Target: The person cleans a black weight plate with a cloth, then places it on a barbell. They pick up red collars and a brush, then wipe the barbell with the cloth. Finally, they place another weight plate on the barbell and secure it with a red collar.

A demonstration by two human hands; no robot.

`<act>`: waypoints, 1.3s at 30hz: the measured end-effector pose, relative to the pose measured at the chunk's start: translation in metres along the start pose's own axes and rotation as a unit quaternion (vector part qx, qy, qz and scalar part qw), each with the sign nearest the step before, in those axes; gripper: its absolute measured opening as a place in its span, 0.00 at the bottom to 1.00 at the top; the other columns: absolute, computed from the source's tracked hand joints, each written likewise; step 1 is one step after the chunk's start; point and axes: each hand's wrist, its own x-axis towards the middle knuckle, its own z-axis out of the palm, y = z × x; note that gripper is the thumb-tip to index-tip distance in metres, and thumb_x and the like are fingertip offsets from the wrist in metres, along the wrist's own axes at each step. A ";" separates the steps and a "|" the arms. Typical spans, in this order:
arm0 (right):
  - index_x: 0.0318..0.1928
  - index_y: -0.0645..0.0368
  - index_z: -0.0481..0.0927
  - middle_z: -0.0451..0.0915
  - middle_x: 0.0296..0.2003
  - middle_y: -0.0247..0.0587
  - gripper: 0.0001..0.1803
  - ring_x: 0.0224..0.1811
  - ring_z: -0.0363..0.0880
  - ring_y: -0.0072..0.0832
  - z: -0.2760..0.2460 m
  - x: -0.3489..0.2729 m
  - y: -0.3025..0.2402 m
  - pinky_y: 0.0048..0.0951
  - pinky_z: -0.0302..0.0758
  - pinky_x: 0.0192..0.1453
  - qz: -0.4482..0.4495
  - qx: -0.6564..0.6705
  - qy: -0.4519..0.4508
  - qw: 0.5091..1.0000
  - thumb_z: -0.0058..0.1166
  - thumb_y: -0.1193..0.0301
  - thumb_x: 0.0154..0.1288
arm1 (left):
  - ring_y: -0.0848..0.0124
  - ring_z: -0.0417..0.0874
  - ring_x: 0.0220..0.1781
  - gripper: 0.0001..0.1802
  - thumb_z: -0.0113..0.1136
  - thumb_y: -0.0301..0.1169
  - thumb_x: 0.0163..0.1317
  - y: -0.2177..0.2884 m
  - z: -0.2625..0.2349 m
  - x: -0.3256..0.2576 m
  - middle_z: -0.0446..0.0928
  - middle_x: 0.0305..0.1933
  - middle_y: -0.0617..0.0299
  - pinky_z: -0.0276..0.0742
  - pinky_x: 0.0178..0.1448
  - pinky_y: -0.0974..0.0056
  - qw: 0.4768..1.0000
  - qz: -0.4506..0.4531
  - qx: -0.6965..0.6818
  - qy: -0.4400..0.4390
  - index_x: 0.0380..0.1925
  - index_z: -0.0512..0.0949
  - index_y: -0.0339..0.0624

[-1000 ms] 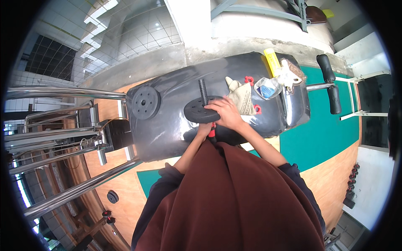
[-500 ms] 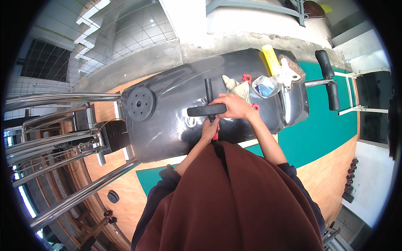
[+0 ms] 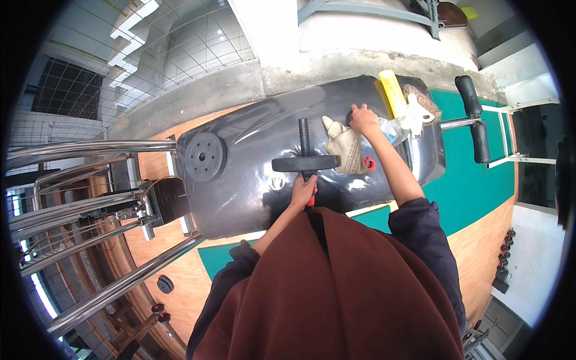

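My left hand (image 3: 303, 191) is wrapped round the red and black grip of a dumbbell bar (image 3: 303, 137), whose threaded end points away from me. One black weight plate (image 3: 306, 163) sits on the bar just beyond my fingers. My right hand (image 3: 363, 120) is over the black padded bench, fingers bent down where a red star-shaped collar lay; what is under them is hidden. Close by lie a pair of cream work gloves (image 3: 344, 147) and another red collar (image 3: 369, 164). A clear plastic spray bottle (image 3: 393, 129) with a white head is partly behind my right wrist.
The black bench (image 3: 252, 129) carries a second weight plate (image 3: 205, 156) at its left end. Toward its right end lie a yellow tube (image 3: 392, 93) and a brown fibrous bundle (image 3: 423, 102). Chrome rails (image 3: 123, 280) stand at left; a small plate (image 3: 165, 284) lies on the floor.
My right hand has left the weight plate and moved away and to the right, over the farther red collar. My left hand still holds the bar.
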 end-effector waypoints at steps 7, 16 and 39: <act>0.53 0.56 0.69 0.74 0.45 0.49 0.23 0.44 0.79 0.41 -0.014 0.010 -0.013 0.36 0.77 0.48 -0.064 0.282 0.152 0.945 0.56 0.67 0.58 | 0.78 0.69 0.19 0.06 0.51 0.28 0.61 0.007 -0.006 -0.005 0.67 0.20 0.66 0.69 0.26 0.71 1.000 -0.019 -0.014 -0.009 0.29 0.66 0.40; 0.41 0.59 0.74 0.79 0.41 0.35 0.07 0.46 0.76 0.21 -0.010 -0.015 -0.102 0.24 0.71 0.52 -0.254 0.633 -0.033 0.730 0.50 0.69 0.66 | 0.78 0.70 0.18 0.08 0.52 0.30 0.59 0.011 -0.006 -0.005 0.68 0.18 0.67 0.66 0.22 0.72 1.000 -0.009 -0.023 -0.005 0.33 0.66 0.39; 0.55 0.63 0.70 0.80 0.40 0.41 0.24 0.46 0.76 0.25 -0.021 -0.014 -0.100 0.27 0.70 0.54 -0.148 0.617 -0.063 0.771 0.45 0.57 0.67 | 0.78 0.71 0.17 0.09 0.53 0.31 0.60 0.002 -0.008 0.002 0.69 0.18 0.66 0.68 0.21 0.71 1.000 0.005 -0.017 -0.019 0.36 0.67 0.37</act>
